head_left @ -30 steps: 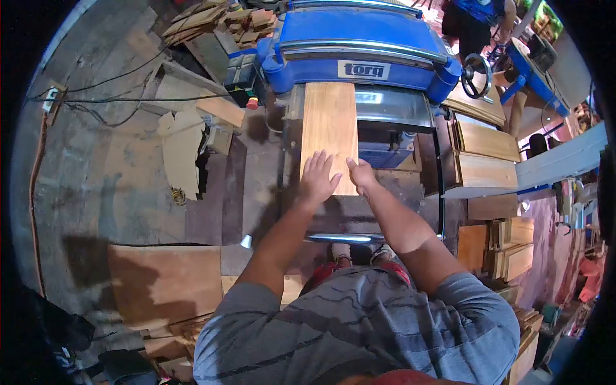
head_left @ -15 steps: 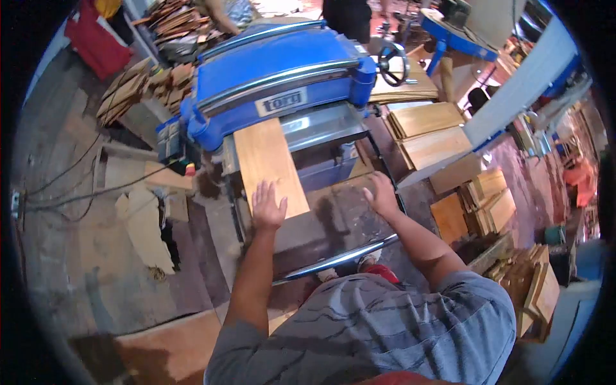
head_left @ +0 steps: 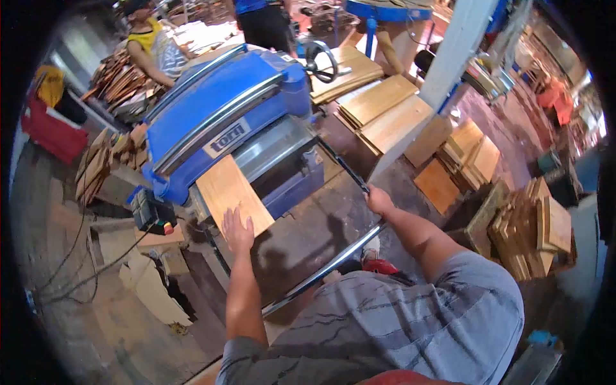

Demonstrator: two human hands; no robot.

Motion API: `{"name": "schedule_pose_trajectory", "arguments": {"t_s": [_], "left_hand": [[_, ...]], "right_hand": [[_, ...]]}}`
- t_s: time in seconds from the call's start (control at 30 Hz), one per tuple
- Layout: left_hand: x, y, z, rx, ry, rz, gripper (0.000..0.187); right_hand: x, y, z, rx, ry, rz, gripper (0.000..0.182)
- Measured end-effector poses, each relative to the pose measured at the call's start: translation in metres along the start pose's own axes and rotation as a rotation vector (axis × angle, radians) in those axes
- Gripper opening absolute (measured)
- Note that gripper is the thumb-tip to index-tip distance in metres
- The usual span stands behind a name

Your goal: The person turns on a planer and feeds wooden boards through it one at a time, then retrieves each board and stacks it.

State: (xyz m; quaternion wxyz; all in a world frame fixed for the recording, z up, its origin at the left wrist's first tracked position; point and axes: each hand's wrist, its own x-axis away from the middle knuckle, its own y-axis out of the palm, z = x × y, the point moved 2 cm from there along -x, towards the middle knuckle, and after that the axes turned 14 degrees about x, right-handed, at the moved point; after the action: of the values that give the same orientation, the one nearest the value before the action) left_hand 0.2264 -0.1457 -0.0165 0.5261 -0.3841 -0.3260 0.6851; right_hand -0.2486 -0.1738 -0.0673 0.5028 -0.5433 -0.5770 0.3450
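A flat wooden board lies partly under the front of the blue planer, its near end sticking out. My left hand rests on the board's near left part, palm down with the fingers spread. On the right, my right hand is closed around the black side bar of the machine's frame, near the chrome roller. The board and my right hand are well apart.
Stacked boards stand right of the planer, with more piles farther right. A control box and cables are at the left. A person is behind the planer; another person stands farther back.
The view has turned to the right. The board reaches farther into the planer, my left hand still on it. My right hand has closed on the side bar.
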Motion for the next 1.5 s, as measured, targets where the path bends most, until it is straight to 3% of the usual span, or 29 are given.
{"name": "schedule_pose_trajectory", "arguments": {"t_s": [0.4, 0.47, 0.57, 0.63, 0.67, 0.73, 0.77, 0.83, 0.9, 1.0, 1.07, 1.13, 1.17, 1.2, 1.27, 1.33, 1.4, 1.47, 1.5], "left_hand": [[-0.034, 0.011, -0.016, 0.040, 0.065, 0.147, 0.034], [-0.046, 0.025, -0.008, 0.036, 0.068, 0.171, 0.034], [-0.060, 0.059, 0.095, 0.130, 0.230, 0.144, 0.033], [-0.073, 0.093, 0.172, 0.228, 0.382, -0.007, 0.033], [-0.078, 0.113, 0.208, 0.272, 0.416, -0.045, 0.032], [-0.096, 0.154, 0.263, 0.344, 0.473, -0.146, 0.028], [-0.107, 0.173, 0.283, 0.368, 0.498, -0.212, 0.026], [-0.118, 0.196, 0.307, 0.335, 0.488, -0.248, 0.023], [-0.133, 0.222, 0.321, 0.252, 0.404, -0.279, 0.020], [-0.136, 0.232, 0.335, 0.210, 0.274, -0.235, 0.021], [-0.134, 0.235, 0.338, 0.176, 0.188, -0.217, 0.022], [-0.140, 0.243, 0.337, 0.041, 0.185, -0.211, 0.021], [-0.142, 0.243, 0.336, 0.032, 0.177, -0.198, 0.021], [-0.142, 0.243, 0.335, 0.003, 0.165, -0.229, 0.021], [-0.142, 0.247, 0.333, -0.076, 0.137, -0.295, 0.020], [-0.141, 0.250, 0.332, -0.079, 0.121, -0.305, 0.019], [-0.140, 0.251, 0.330, -0.081, 0.111, -0.328, 0.017], [-0.142, 0.251, 0.332, -0.099, 0.170, -0.255, 0.013], [-0.141, 0.251, 0.332, -0.101, 0.165, -0.263, 0.013]], "right_hand": [[-0.007, -0.001, 0.005, -0.061, -0.084, -0.051, 0.028], [0.002, -0.016, -0.003, -0.150, -0.036, -0.146, 0.028], [-0.008, 0.014, 0.008, -0.237, -0.068, -0.130, 0.030], [-0.016, 0.031, 0.016, -0.706, 0.034, -0.454, 0.030], [-0.019, 0.049, 0.020, -0.718, 0.044, -0.461, 0.030], [-0.023, 0.063, 0.023, -0.586, -0.366, -0.056, 0.043], [-0.035, 0.060, 0.033, -0.601, -0.357, -0.072, 0.043], [-0.044, 0.026, 0.039, -0.894, -0.319, -0.937, 0.047], [-0.071, 0.030, 0.066, -0.999, -0.223, -1.004, 0.052], [-0.135, 0.032, 0.117, -1.114, 0.175, -0.968, 0.047], [-0.192, 0.059, 0.160, -0.985, 0.151, -0.875, 0.041], [-0.254, 0.055, 0.192, -1.039, 0.286, -0.862, 0.039], [-0.286, 0.066, 0.202, -1.022, 0.382, -0.736, 0.035], [-0.319, 0.088, 0.216, -1.105, 0.373, -0.678, 0.033], [-0.386, 0.157, 0.251, -0.583, -0.174, -0.158, 0.039], [-0.425, 0.118, 0.236, -0.949, 0.327, -0.426, 0.048], [-0.448, 0.082, 0.215, -1.060, 0.588, -0.307, 0.052], [-0.469, 0.047, 0.202, -1.069, 0.639, -0.259, 0.057], [-0.486, 0.065, 0.203, -1.067, 0.646, -0.267, 0.057]]}}
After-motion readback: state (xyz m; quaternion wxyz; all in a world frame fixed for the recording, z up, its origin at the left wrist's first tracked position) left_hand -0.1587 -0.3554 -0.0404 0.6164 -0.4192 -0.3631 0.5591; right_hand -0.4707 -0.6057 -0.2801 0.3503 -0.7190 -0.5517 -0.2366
